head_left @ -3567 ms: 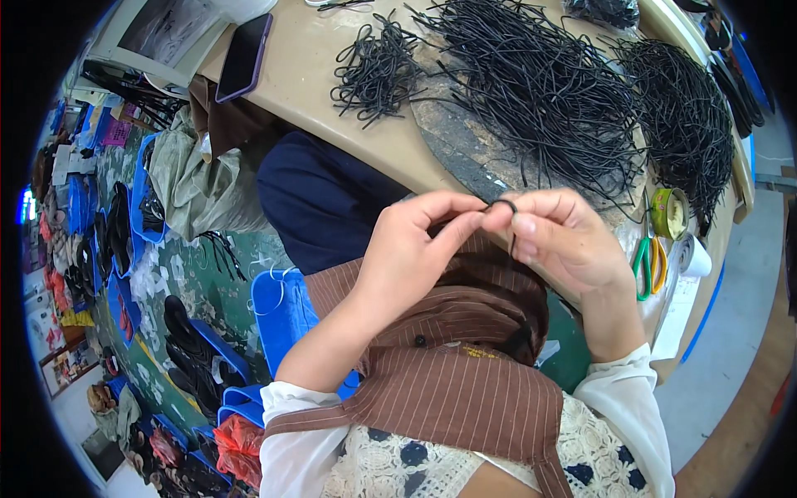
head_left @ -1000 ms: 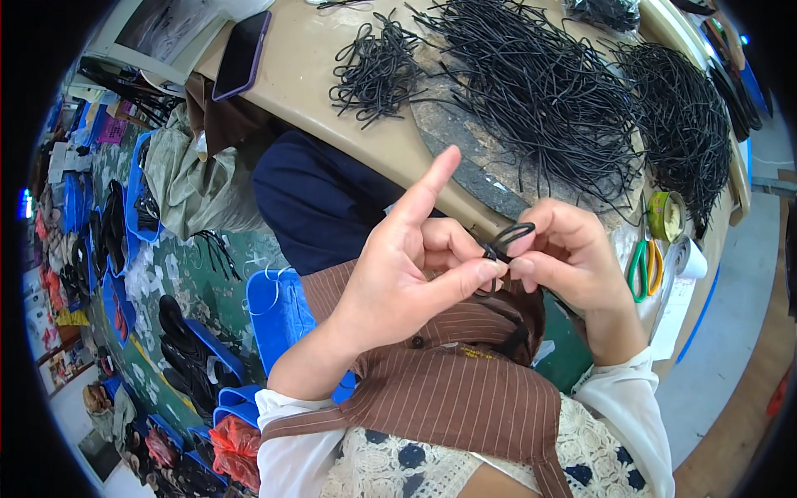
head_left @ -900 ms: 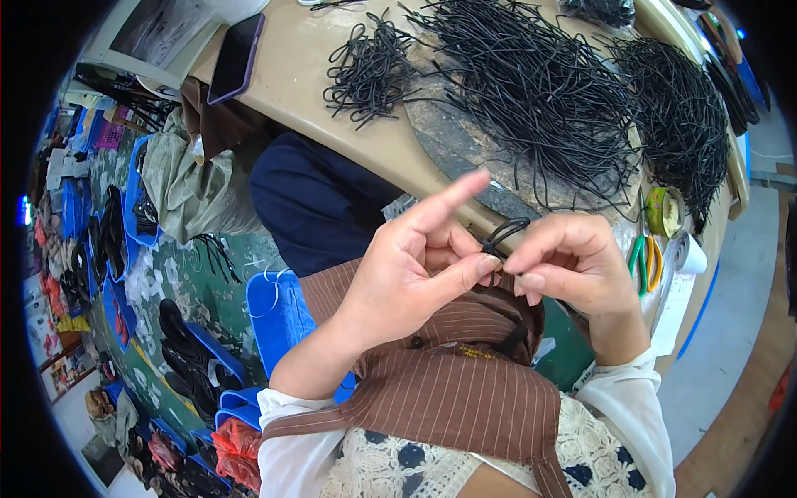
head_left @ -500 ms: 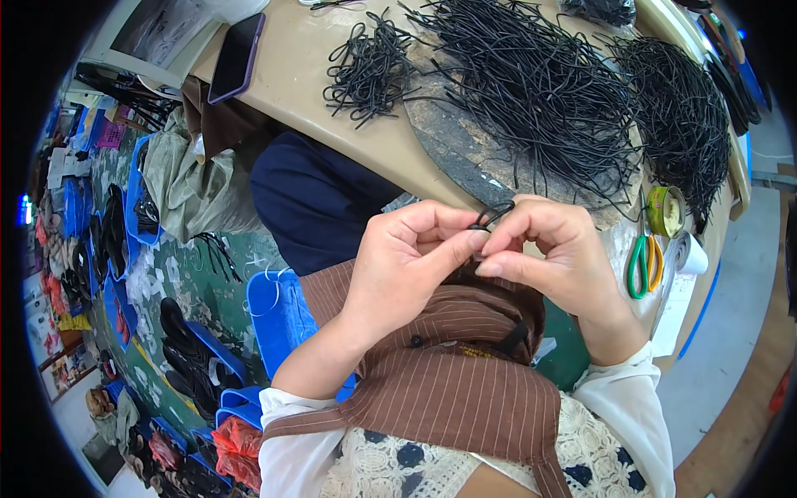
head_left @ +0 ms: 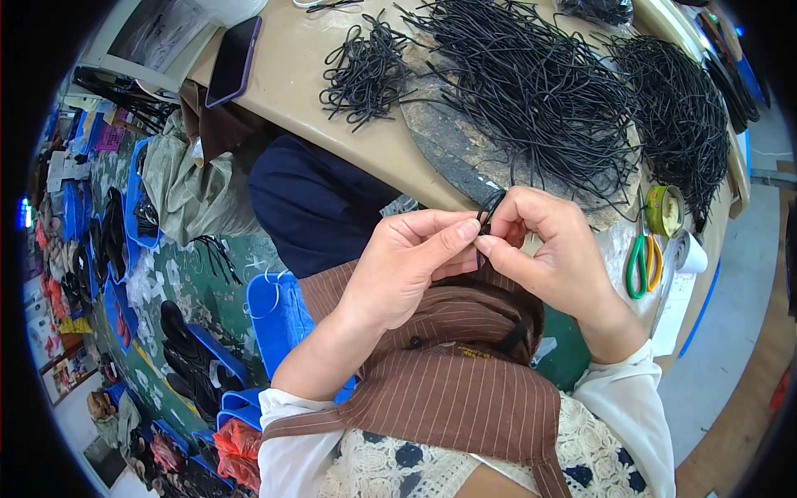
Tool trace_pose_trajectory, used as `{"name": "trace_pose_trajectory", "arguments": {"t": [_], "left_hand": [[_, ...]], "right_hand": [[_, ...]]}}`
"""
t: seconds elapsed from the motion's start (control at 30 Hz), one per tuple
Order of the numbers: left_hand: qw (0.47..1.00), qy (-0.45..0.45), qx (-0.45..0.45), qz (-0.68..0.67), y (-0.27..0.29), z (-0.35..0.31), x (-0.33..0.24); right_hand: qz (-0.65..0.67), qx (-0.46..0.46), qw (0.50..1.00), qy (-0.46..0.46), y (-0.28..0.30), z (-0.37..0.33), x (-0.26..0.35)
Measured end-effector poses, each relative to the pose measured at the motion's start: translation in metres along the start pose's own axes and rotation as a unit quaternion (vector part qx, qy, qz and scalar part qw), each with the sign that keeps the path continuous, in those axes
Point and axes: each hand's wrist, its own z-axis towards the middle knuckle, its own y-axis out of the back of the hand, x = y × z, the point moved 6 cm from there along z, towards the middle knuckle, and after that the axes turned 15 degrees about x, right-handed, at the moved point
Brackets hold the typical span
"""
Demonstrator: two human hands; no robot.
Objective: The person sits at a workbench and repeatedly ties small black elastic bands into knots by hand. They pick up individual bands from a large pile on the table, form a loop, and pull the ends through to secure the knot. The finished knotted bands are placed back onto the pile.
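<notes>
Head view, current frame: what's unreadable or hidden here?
- Black cord: only a short loop shows between the left hand and right hand; fingers hide its ends and any knot.
- Cord pile: single strands too tangled to count; top edge cuts it off.
- Green-handled scissors: blades hidden, lost against the pile.
- Phone: screen dark.

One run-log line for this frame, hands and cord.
left hand: pinches black cord | right hand: pinches same cord | behind: cord pile, green scissors

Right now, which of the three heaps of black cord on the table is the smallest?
The small heap on the left, beside the dark phone. Its loops lie loose and thin on bare tabletop, whereas the middle heap and right heap are far denser.
</notes>
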Motion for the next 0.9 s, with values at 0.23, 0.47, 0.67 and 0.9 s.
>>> {"name": "trace_pose_trajectory", "arguments": {"t": [0.23, 0.47, 0.67, 0.9], "left_hand": [[0.994, 0.005, 0.066, -0.084, -0.01, -0.003, 0.0], [0.999, -0.017, 0.01, -0.042, -0.006, 0.002, -0.011], [0.996, -0.074, -0.019, 0.053, -0.006, 0.001, -0.024], [0.986, -0.092, -0.027, 0.133, -0.008, -0.001, -0.032]], "right_hand": [[-0.097, 0.008, 0.994, 0.048, 0.007, 0.0, 0.018], [-0.056, -0.091, 0.985, 0.132, 0.009, -0.005, 0.006], [0.155, -0.075, 0.985, 0.012, 0.001, -0.007, -0.015], [0.302, 0.016, 0.95, -0.074, -0.007, -0.005, -0.018]]}}
